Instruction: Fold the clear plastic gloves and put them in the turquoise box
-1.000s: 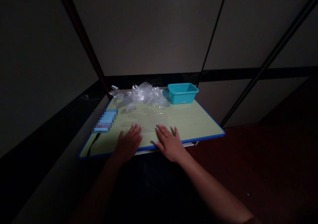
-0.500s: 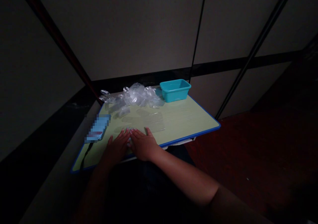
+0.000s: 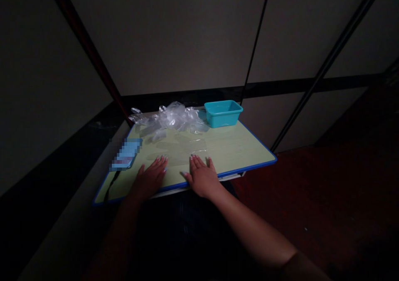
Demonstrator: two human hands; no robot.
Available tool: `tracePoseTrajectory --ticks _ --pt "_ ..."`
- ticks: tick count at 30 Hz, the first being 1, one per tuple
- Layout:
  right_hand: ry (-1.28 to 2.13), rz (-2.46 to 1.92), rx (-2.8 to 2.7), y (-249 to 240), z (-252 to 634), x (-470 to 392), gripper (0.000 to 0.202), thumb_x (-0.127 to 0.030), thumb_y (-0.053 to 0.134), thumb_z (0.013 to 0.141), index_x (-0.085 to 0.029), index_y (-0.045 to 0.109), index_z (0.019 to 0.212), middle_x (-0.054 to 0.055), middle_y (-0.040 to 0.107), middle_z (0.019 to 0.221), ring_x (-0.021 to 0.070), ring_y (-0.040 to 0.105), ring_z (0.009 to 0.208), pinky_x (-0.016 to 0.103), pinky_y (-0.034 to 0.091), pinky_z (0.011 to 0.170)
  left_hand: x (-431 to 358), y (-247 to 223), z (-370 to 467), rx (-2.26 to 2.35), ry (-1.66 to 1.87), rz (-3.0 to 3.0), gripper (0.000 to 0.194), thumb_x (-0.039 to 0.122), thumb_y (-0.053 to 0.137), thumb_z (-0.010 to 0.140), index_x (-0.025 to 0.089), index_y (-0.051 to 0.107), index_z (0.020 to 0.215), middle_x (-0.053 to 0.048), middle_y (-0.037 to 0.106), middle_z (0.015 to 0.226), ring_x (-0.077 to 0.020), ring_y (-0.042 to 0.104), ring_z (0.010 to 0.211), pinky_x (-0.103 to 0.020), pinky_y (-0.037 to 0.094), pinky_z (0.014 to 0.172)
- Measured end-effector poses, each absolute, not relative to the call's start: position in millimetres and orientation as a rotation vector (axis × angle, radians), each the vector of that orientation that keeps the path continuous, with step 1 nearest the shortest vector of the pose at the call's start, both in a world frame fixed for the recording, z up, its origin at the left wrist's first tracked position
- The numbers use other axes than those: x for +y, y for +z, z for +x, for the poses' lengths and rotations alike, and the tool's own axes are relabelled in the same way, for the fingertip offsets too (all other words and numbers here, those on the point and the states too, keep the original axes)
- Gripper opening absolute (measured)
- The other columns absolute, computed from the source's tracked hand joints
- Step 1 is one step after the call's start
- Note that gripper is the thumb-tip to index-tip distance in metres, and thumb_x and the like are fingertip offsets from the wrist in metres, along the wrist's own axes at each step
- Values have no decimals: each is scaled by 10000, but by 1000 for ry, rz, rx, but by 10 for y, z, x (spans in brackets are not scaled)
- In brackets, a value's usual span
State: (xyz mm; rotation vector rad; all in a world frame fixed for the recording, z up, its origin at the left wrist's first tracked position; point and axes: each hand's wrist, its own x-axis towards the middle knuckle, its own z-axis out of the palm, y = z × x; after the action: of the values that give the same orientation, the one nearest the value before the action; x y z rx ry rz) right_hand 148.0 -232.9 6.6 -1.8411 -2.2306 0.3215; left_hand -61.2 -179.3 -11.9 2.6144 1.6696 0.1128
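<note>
On the pale table with a blue edge (image 3: pixel 243 152), a thin clear plastic sheet or bag (image 3: pixel 181 148) lies flat in front of my hands. My left hand (image 3: pixel 151 176) rests flat near the front edge, its fingers at the near left part of the plastic. To its right, my right hand (image 3: pixel 202 177) lies palm down with the thumb spread, fingertips on the plastic's near right part. The hands are apart and neither grips anything. A heap of crumpled clear plastic bags (image 3: pixel 176 118) sits at the back of the table.
A turquoise bin (image 3: pixel 222 114) stands at the back right, beside the heap. At the left edge lies a phone-like device (image 3: pixel 127 154), its screen blurred out, with a black strap (image 3: pixel 112 184). Panelled walls rise behind the table; a dark red floor is at the right.
My right hand has moved right, away from my left hand, which it was touching. The view has shifted slightly.
</note>
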Motion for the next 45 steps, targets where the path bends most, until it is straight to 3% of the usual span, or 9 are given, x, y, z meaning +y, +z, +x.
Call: tracePoseTrajectory --ticks 18,23,29,33,40,45 --pt "211 -2007 -2132 -12 1817 -2419 675 -494 148 926 -52 254 1424 154 214 1480 230 153 1380 509 1 1085 -1799 -112 -609 1685 90 2609 500 319 157 937 259 275 1419 -21 287 1473 -185 222 1368 -542 184 1058" --pt "157 -2069 -2048 -23 1820 -2405 667 -472 144 930 -29 294 1405 178 239 1467 239 140 1382 523 -62 1075 -1845 -89 -558 1730 148 2640 482 302 209 934 248 328 1398 -54 281 1475 -199 228 1366 -554 169 1055" --pt "116 -1934 -2069 0 1664 -2368 580 -421 141 943 -147 196 1451 81 145 1507 192 78 1393 543 -76 1070 -1905 -116 -375 1718 349 2655 471 295 216 945 236 329 1398 -70 269 1478 -209 222 1368 -579 131 1058" --pt "193 -1767 -2211 44 1469 -2331 555 -420 144 947 -191 209 1448 55 170 1506 177 106 1389 527 -44 1085 -1850 -170 -338 1660 356 2572 493 284 100 962 248 329 1398 -48 321 1456 -172 246 1358 -518 206 1065" --pt "215 -1594 -2387 38 1207 -2246 550 -392 169 946 -174 179 1450 61 202 1499 166 140 1382 531 -11 1089 -1886 -122 -312 1658 298 2567 493 268 130 952 241 389 1371 -44 395 1414 -168 272 1347 -497 176 1084" --pt "240 -1635 -2402 26 1229 -2247 572 -418 184 940 -156 190 1448 72 208 1494 170 142 1382 516 -3 1093 -1928 -80 -266 1669 340 2500 496 309 125 957 230 367 1381 -36 370 1429 -150 260 1352 -477 162 1093"
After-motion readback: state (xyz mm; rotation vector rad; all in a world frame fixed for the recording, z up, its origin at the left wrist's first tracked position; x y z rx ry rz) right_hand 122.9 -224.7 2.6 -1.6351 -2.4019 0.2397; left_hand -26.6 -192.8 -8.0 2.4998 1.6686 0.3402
